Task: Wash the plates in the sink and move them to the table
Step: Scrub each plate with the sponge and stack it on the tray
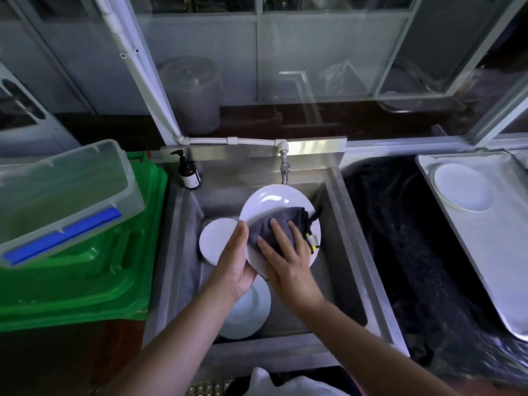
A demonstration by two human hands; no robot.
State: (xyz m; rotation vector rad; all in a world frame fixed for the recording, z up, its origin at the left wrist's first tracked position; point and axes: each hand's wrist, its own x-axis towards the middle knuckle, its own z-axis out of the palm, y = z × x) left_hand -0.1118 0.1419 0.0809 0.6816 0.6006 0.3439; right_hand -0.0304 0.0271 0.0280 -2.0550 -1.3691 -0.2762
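Steel sink (340,212) holds spare plates (217,241); soap bottle (188,174) behind.

One white plate (274,201) is tilted above the sink (337,247), a grey cloth (274,227) on it. Two plates (215,241) (251,312) lie along the sink's left wall. One plate (463,186) rests at the table's (485,252) far edge.

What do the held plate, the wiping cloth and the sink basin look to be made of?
Held plate: glossy white, likely glazed ceramic, with sharp highlights. Cloth: soft grey fabric, matte and creased, perhaps microfibre. Sink: brushed metal, probably stainless steel, with dull streaky reflections.
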